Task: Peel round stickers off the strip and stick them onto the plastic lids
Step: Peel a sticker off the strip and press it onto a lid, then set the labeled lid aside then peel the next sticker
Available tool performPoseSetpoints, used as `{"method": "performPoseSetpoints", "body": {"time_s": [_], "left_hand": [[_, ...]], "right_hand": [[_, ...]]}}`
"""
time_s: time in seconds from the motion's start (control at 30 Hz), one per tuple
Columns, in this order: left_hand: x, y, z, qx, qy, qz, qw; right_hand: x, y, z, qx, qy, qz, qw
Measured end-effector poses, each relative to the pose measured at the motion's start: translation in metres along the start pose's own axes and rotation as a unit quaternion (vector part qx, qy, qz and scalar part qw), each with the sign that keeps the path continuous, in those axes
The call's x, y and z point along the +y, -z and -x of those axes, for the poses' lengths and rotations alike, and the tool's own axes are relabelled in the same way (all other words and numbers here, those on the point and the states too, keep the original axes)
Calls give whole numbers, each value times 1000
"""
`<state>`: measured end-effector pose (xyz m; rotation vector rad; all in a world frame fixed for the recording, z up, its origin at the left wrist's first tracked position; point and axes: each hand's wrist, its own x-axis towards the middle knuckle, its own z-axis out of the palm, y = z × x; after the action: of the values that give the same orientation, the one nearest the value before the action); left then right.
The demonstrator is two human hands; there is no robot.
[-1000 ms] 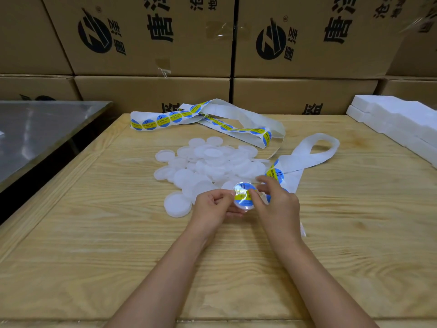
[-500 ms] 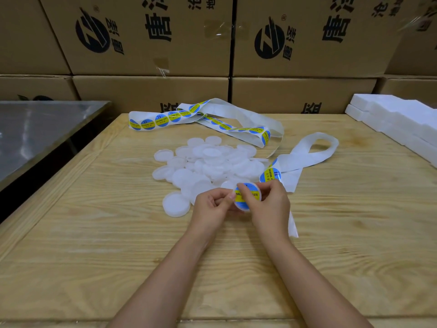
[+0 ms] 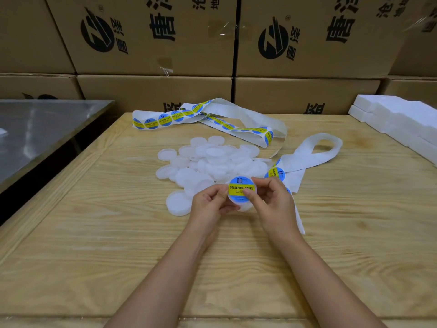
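Left hand [image 3: 208, 202] and right hand [image 3: 272, 200] are closed on one lid [image 3: 244, 207], frame centre; sticker [image 3: 237, 185] is pressed by right thumb.

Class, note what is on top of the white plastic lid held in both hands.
A round blue-and-yellow sticker covers the white plastic lid; the right hand hides part of its print.

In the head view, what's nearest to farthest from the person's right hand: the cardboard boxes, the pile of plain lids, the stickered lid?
From the right hand:
1. stickered lid, pinched in its fingers.
2. pile of plain lids, just beyond, leftward.
3. cardboard boxes, stacked behind the table.
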<state>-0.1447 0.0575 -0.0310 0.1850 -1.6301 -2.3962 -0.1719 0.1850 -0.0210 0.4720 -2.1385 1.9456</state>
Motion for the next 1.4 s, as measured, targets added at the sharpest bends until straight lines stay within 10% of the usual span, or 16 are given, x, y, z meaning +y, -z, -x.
{"method": "performPoseSetpoints", "body": {"time_s": [0.43, 0.67, 0.9, 1.03, 1.4], "left_hand": [[1, -2, 2, -17, -6, -57, 998], [20, 4, -7, 119, -97, -60, 986], [54, 86, -36, 305, -279, -361, 836], [55, 141, -49, 342, -246, -464, 779], [64, 202, -108, 487, -56, -288, 823]], "right_hand": [[-1, 4, -4, 39, -8, 36, 999], [-4, 16, -8, 43, 79, 151, 985], [13, 42, -23, 99, -40, 304, 947], [19, 51, -27, 77, -101, 271, 954], [24, 60, -31, 107, -149, 185, 965]]}}
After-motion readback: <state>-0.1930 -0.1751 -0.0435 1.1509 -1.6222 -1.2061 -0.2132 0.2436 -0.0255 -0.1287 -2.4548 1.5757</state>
